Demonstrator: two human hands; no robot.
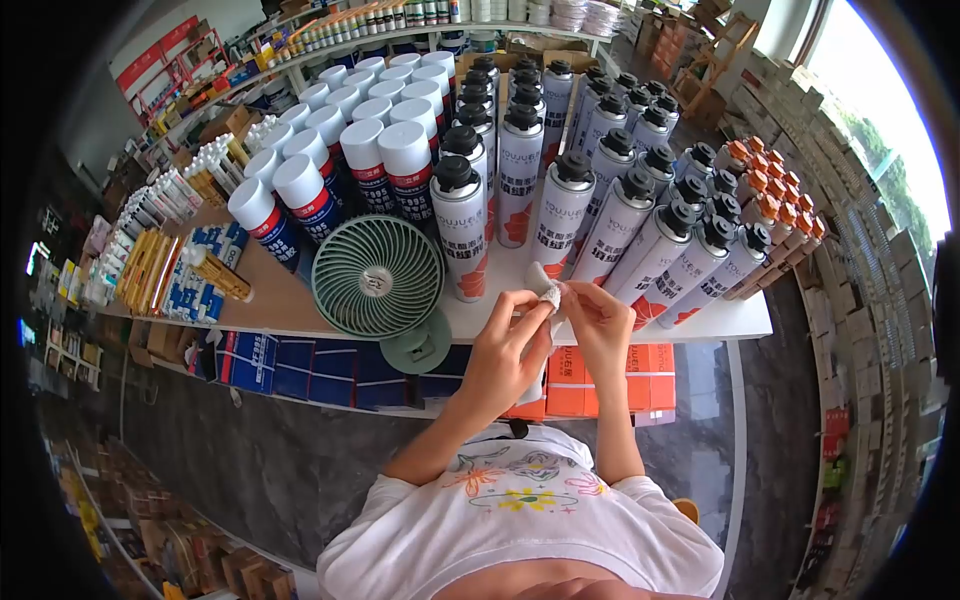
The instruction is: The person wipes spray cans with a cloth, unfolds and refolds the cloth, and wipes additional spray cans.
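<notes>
White crumpled scrap (550, 294), one: pinched in the fingertips of left hand (514, 345) and right hand (598, 325), before the table's (735, 320) cans. Black-capped cans (563, 215): "YOUJU", "填缝剂". White-capped blue cans (408, 168): "995".

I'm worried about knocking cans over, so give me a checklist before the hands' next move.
1. White cloth held: ok, pinched by the left hand and right hand.
2. Black-capped cans upright: ok, the front ones stand.
3. White-capped cans upright: ok.
4. Gap between hands and nearest cans: cannot tell from this angle.
5. Green fan fully on the table: cannot tell; its base overlaps the front edge in view.
</notes>
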